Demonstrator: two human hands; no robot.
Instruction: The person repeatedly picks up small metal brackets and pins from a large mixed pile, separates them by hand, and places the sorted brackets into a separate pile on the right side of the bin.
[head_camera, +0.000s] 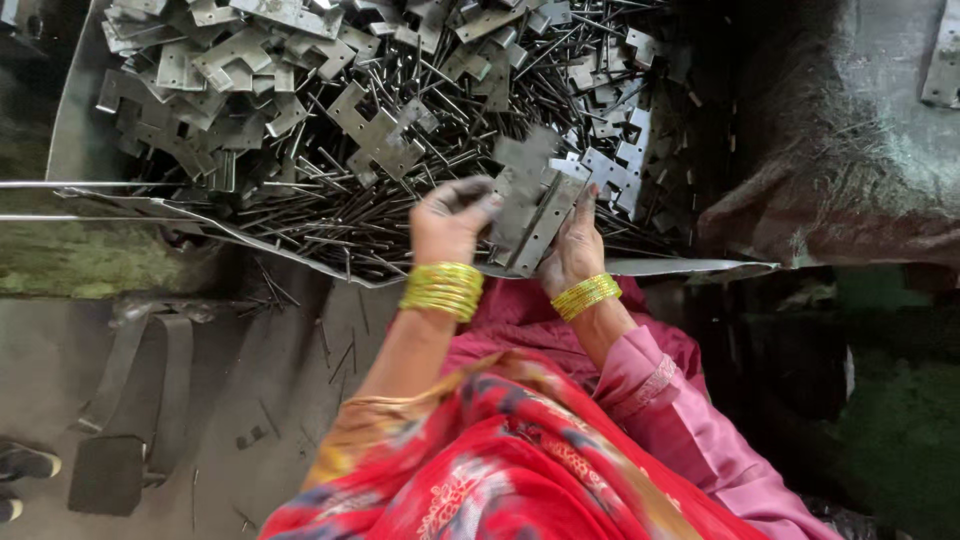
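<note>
**benchrat:** So what's actually in the hands? I can't quite work it out from up top.

**tinknocker:** Both hands are closed on the same thing, a pair of flat grey hinge plates (528, 205) pressed together, held just above the near lip of the metal tray (70, 130). The left hand (452, 222) has its fingers curled over the upper left edge, thumb tucked across. The right hand (574, 245) props the plates from the lower right side, fingers lying along the edge, so neither hand is spread wide.

**benchrat:** Why hold it tilted like that?

**tinknocker:** My guess is the two leaves need their knuckles lined up, and gripping from opposite sides keeps them from sliding apart. Holding it right over the tray also makes sense, since the loose pins (400, 215) are heaped directly under the hands, within easy reach.

**benchrat:** And the rest of the tray?

**tinknocker:** Unpaired notched plates (375, 130) are piled toward the far side, pins toward the near side. Looks sorted by reach, though they mix in the middle. A few stray pins lie on the floor (270, 400) beside the person's red and pink clothing (520, 460). Yellow bangles (442, 290) are on both wrists.
</note>
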